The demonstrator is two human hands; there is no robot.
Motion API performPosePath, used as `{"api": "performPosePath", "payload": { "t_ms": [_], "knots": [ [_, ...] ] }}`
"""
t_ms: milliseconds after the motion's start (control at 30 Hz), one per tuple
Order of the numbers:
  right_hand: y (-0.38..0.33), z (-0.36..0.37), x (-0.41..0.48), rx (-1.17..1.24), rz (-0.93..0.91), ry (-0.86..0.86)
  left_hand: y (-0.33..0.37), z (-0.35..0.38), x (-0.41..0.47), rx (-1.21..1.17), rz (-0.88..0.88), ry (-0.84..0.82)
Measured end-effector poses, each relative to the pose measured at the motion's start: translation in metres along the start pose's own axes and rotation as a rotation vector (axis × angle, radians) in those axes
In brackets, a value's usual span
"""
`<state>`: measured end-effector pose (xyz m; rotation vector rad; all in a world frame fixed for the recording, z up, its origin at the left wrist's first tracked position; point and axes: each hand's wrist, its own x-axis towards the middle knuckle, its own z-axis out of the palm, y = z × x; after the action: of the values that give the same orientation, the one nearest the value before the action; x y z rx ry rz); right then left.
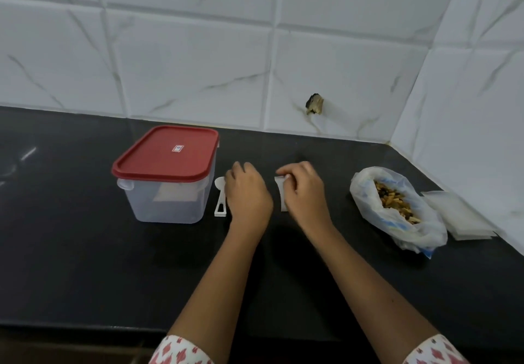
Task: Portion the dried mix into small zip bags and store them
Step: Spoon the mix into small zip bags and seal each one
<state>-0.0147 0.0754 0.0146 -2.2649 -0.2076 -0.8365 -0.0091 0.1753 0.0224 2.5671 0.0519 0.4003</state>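
Note:
A small clear zip bag lies on the black counter, and my right hand pinches its top edge with curled fingers. My left hand hovers just left of it, back up and fingers bent down, partly covering a white plastic scoop. What those fingers touch is hidden. An open plastic bag of dried mix lies to the right. A stack of empty zip bags rests beside it against the wall.
A clear storage box with a red lid stands left of the scoop, lid on, with something pale inside. Tiled walls close off the back and right. The black counter runs to its front edge below my arms.

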Motion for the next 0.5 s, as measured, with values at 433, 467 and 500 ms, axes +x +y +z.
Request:
{"api": "performPosePath", "payload": {
  "t_ms": [433, 467, 500],
  "knots": [
    [-0.051, 0.034, 0.010, 0.936, 0.883, -0.468, -0.025, 0.004, -0.002, -0.133, -0.118, -0.031],
    [-0.050, 0.032, 0.010, 0.932, 0.874, -0.457, -0.020, 0.000, -0.005, -0.234, -0.142, -0.007],
    [-0.050, 0.029, 0.011, 0.933, 0.862, -0.438, -0.015, -0.005, -0.008, -0.325, -0.162, 0.009]
  ]
}}
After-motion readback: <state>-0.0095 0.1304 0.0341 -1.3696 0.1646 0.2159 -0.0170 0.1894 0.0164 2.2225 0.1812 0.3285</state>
